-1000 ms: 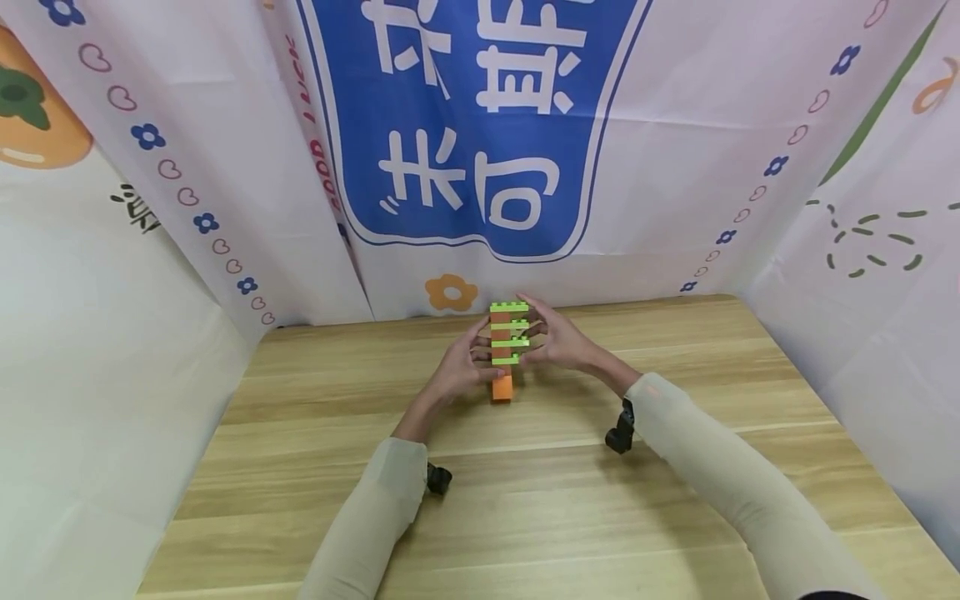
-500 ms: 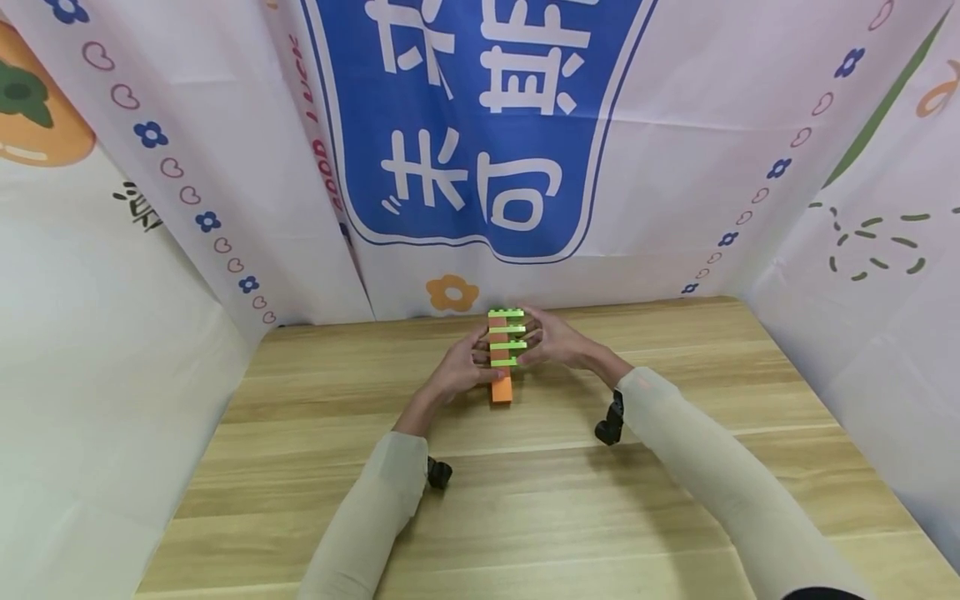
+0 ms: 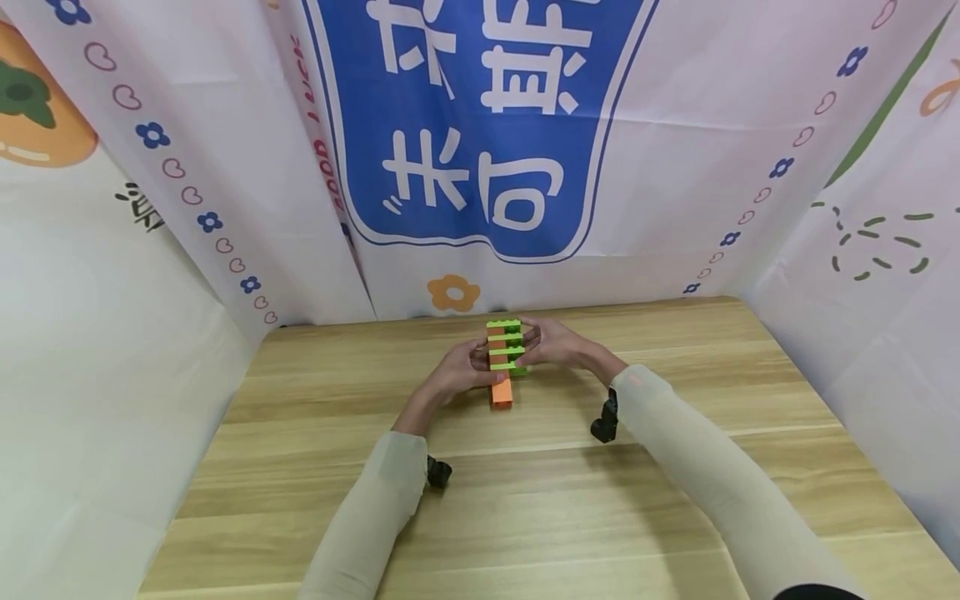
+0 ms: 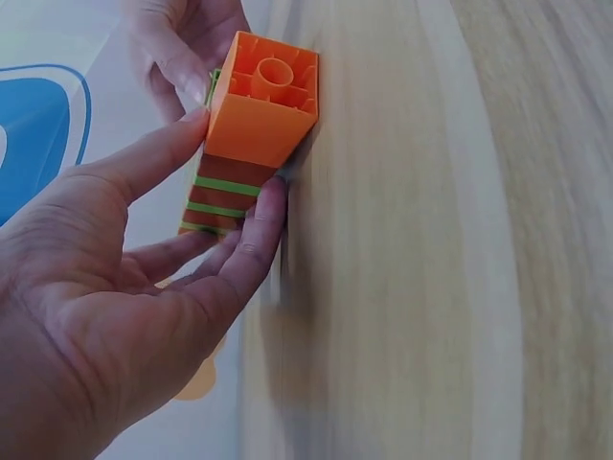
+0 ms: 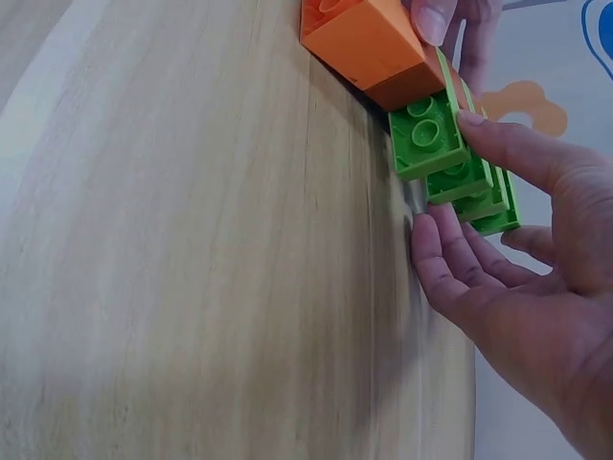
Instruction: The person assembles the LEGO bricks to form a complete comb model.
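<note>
A toy building-brick stack is held between both hands near the back of the table. Its end nearest the person is an orange brick [image 3: 502,392], whose hollow underside with a round tube faces the left wrist camera. Beyond it, brown bricks alternate with green plates [image 5: 426,139] that stick out to the right like steps. My left hand [image 3: 453,372] grips the stack from the left, thumb on the upper side and fingers curled beneath. From the right, my right hand [image 3: 561,343] holds the green plates, its thumb on the nearest plate's edge and fingers below and behind.
The wooden table [image 3: 480,517] extends toward the person. Close behind the stack hangs a white printed cloth [image 3: 645,208], with more cloth at both sides. A small black camera [image 3: 438,473] shows at the left wrist, another black camera [image 3: 604,418] at the right.
The far end of the stack has come down and toward the person, tilting so the orange brick's underside starts to show. My right hand has moved slightly left and down with it.
</note>
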### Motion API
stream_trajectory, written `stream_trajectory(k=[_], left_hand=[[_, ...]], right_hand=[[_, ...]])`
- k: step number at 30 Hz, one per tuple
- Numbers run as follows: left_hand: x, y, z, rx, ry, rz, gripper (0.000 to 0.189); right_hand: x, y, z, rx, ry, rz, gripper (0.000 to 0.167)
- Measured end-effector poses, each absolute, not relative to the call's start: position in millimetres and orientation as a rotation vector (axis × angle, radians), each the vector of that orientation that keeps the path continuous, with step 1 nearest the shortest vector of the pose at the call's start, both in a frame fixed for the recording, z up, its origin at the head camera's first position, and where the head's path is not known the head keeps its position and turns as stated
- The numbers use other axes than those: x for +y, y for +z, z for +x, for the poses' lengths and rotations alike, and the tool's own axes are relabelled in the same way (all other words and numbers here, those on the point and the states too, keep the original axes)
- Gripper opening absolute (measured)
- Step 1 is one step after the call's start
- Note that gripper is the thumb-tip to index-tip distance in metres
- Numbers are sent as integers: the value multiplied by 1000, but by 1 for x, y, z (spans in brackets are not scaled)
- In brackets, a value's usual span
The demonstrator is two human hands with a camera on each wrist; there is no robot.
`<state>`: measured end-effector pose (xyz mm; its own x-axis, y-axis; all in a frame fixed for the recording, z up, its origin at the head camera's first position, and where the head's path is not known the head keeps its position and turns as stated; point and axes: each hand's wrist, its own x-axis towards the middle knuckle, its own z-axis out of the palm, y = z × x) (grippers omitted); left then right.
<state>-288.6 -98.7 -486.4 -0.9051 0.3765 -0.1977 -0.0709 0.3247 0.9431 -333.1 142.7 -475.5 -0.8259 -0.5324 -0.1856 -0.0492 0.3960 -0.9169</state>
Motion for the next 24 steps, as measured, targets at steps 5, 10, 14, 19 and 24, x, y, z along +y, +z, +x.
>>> stream_trajectory(k=[5, 10, 14, 19, 24], left_hand=[[-97, -485, -288, 2189, 1613, 238, 84], [-96, -483, -287, 2233, 1574, 211, 85], [-96, -483, -287, 2262, 1547, 211, 83], [-95, -482, -287, 2282, 1537, 224, 80], [-92, -479, -284, 2319, 1493, 235, 75]], right_hand=[[144, -479, -335, 2208, -1404, -503, 95], [143, -479, -334, 2216, -1393, -501, 99], [142, -479, -333, 2219, -1394, -503, 95], [143, -481, -335, 2257, -1370, -504, 93], [142, -481, -334, 2294, -1344, -511, 90]])
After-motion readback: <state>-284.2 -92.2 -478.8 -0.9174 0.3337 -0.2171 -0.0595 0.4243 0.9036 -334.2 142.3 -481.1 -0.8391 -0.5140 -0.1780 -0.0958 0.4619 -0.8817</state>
